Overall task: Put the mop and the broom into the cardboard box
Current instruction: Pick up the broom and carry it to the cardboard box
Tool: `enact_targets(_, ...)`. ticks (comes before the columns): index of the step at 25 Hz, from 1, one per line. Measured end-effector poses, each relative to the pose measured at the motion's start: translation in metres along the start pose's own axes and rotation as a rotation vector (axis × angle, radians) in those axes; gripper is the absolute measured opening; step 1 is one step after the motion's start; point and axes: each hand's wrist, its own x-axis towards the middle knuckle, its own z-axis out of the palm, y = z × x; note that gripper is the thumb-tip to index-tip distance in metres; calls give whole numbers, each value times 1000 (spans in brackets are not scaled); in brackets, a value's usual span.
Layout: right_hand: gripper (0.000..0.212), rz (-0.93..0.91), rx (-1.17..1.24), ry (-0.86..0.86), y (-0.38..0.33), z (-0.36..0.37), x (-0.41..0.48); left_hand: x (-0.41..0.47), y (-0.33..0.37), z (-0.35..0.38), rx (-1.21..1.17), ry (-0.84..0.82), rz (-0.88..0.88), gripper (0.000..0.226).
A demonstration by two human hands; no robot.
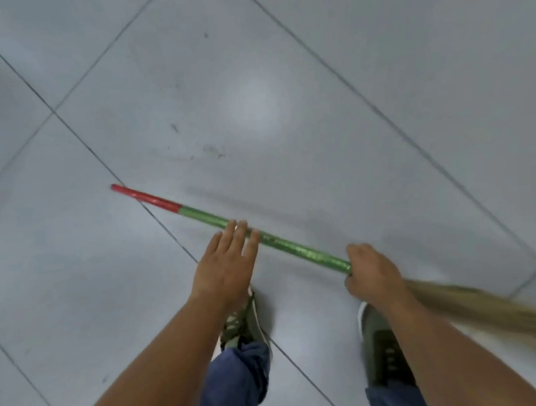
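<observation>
The broom has a green handle with a red tip at the left end and straw-coloured bristles blurred at the lower right. It hangs level above the floor in front of me. My right hand is closed around the handle just above the bristles. My left hand is flat with fingers apart, its fingertips over the middle of the handle; I cannot tell whether they touch it. No mop and no cardboard box are in view.
Pale grey floor tiles with dark grout lines fill the view. My two feet in grey-green shoes and blue trouser legs stand below the broom. A few dark scuff marks lie on the tile ahead.
</observation>
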Motion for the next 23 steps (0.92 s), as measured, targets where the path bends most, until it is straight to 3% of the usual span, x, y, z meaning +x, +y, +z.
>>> enact_targets(3,21,-92,107,-17,-22,-85,-127,-53,-19,-96,48,155,122,72)
enact_targets(5,21,-44,127,-20,-36,-143,-214,-104,-23,-168,94,214,251,39)
enact_targets(8,23,82,182,56,-55,-211,-341,-194,-16,-275,152,63,345,12)
enact_targets(14,22,231,294,264,-27,-255,-491,-277,54,-383,260,196,555,15)
enact_targets(23,19,327,373,432,141,-232,-632,-309,281,-456,486,372,809,21)
